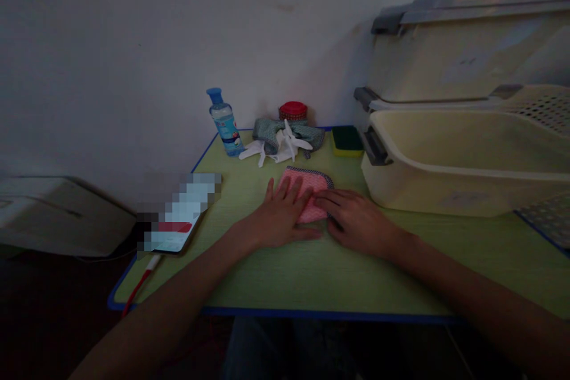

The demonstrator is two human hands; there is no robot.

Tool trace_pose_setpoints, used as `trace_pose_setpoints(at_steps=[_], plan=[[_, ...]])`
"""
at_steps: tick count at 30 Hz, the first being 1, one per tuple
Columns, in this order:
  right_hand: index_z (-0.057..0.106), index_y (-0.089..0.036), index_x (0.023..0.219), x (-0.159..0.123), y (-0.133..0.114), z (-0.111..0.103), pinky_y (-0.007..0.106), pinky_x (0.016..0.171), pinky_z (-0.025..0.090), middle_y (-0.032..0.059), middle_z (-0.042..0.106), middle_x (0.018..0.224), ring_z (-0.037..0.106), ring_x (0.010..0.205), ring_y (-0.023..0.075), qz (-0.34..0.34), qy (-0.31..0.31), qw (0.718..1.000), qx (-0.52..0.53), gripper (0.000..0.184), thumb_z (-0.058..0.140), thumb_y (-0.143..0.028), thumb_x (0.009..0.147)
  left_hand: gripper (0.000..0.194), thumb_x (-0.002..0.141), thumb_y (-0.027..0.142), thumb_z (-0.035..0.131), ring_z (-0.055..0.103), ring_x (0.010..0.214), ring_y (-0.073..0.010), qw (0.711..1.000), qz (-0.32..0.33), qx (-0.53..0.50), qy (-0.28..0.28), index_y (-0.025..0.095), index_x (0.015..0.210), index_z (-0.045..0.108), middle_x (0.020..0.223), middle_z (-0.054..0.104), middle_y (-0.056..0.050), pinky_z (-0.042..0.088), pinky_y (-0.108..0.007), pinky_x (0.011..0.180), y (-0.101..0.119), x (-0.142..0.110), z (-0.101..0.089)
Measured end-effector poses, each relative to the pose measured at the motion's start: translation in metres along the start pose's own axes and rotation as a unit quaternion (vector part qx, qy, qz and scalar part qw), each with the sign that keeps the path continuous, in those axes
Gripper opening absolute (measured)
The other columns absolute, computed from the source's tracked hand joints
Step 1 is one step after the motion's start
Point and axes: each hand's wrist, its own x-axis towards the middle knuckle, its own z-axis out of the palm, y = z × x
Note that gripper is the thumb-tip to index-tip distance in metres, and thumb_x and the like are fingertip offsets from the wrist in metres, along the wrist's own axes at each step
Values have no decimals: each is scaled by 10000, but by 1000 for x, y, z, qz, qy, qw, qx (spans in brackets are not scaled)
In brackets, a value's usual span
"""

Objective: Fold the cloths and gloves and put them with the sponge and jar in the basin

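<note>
I see the pink cloth [317,181] inside the front bench edge [320,312], left hand [281,214] atop, fingers spread, right hand [358,221] at its right, fingers bunched, pinch unclear.

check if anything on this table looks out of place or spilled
No spill shows. The messiest spot is the back of the table: a crumpled white item, perhaps gloves, lies against a bunched grey cloth, neither laid flat.

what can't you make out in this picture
All in the head view:
Phone: screen content blurred into blocks.
Pink cloth: partly covered by the left hand and right hand.
Bottle: label print too small.
Red-lidded container: lower part behind the gray cloth.
Front cream bin: right end cut off by the picture's edge.
</note>
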Motion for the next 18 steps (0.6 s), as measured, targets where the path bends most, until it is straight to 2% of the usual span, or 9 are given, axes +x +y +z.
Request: trace_pose_setpoints(at_steps=[5,10,15,18], plan=[[602,-113,1052,0,7,-3,351,799,465,131,653,1035,616,917,230,60,-24,998,-7,326,444,-109,767,737,854,580,335,14,1384,-377,1000,23,-10,17,181,1443,145,1509,55,-189,8,-621,1053,-4,2,-1],[614,-134,992,0,20,-6,330,752,467,109,674,965,632,859,224,122,-12,991,61,298,402,-144,782,599,840,290,400,104,1402,-275,995,93,-18,17,200,1413,253,1519,143,-103,75,-529,1102,-21,1,-7],[612,-114,1001,1,24,-8,366,789,471,125,677,982,641,887,249,152,-5,982,112,334,356,-168,793,539,784,154,434,303,1344,-198,985,140,-40,97,177,1322,420,1427,396,-86,150,-454,1117,-43,7,-1],[604,-106,1022,0,23,-8,376,800,473,134,671,1004,639,902,255,145,-8,983,111,345,373,-169,775,434,790,107,426,423,1248,-188,974,158,-64,148,164,1203,548,1305,521,-100,267,-396,1073,-47,12,5]])
